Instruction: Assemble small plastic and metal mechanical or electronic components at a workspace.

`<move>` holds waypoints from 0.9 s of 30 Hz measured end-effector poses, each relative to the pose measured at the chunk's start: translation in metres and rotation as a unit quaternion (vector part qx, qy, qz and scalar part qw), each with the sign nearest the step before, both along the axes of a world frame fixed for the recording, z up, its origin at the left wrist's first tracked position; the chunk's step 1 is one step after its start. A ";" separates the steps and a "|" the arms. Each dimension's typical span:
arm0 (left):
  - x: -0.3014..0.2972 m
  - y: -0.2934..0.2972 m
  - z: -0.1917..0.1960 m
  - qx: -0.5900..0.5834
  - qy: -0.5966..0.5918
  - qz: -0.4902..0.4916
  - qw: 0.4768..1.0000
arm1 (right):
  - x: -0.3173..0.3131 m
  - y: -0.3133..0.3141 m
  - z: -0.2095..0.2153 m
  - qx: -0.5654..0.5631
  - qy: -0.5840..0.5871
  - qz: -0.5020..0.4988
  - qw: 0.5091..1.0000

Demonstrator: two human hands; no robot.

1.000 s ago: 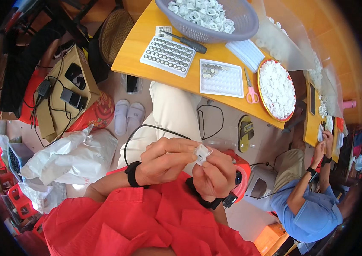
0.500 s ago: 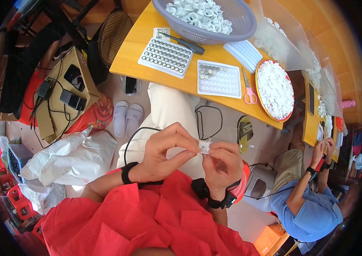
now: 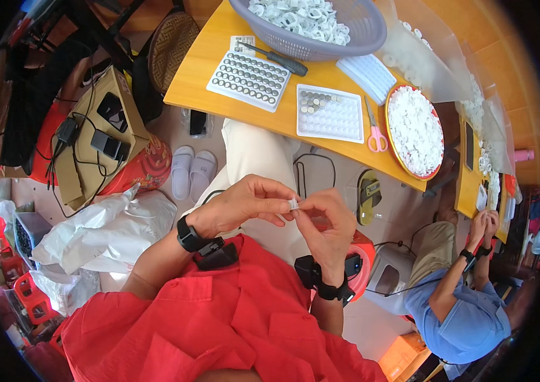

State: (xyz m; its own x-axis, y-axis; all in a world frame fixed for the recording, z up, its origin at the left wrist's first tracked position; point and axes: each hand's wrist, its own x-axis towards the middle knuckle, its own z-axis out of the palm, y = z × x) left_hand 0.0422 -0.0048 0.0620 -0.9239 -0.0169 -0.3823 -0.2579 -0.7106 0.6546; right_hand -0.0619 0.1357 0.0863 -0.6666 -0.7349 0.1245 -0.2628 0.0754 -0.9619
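While the left hand (image 3: 241, 207) pinches a small white part (image 3: 293, 204), the right hand (image 3: 327, 223) grips its other side.

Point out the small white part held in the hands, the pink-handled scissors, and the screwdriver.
small white part (image 3: 293, 204), head view, its visible middle
pink-handled scissors (image 3: 377, 137), head view, handle loops
screwdriver (image 3: 286, 63), head view, dark handle

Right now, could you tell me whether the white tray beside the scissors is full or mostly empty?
Mostly empty. The white tray has small round pieces only in its upper left corner; its other pockets look bare. It lies left of the pink-handled scissors.
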 end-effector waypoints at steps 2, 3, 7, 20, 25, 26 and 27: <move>0.001 0.003 -0.010 0.019 0.007 0.011 1.000 | 0.002 -0.001 -0.003 0.004 0.009 -0.007 1.000; 0.001 0.004 -0.014 0.037 0.015 0.023 0.999 | 0.002 -0.002 -0.005 0.007 0.019 -0.013 1.000; -0.001 0.008 -0.019 0.097 0.005 0.050 0.994 | 0.003 -0.002 -0.009 -0.001 0.043 -0.015 0.999; -0.001 0.009 -0.033 0.067 0.008 0.036 0.997 | 0.012 -0.010 -0.012 0.040 0.132 -0.029 0.990; 0.000 0.010 -0.039 0.079 0.011 0.040 0.996 | 0.012 -0.012 -0.017 0.037 0.125 -0.029 0.991; 0.000 0.010 -0.039 0.078 0.008 0.042 0.996 | 0.012 -0.013 -0.017 0.036 0.130 -0.030 0.990; 0.001 0.010 -0.039 0.076 0.005 0.045 0.996 | 0.012 -0.013 -0.017 0.034 0.134 -0.030 0.990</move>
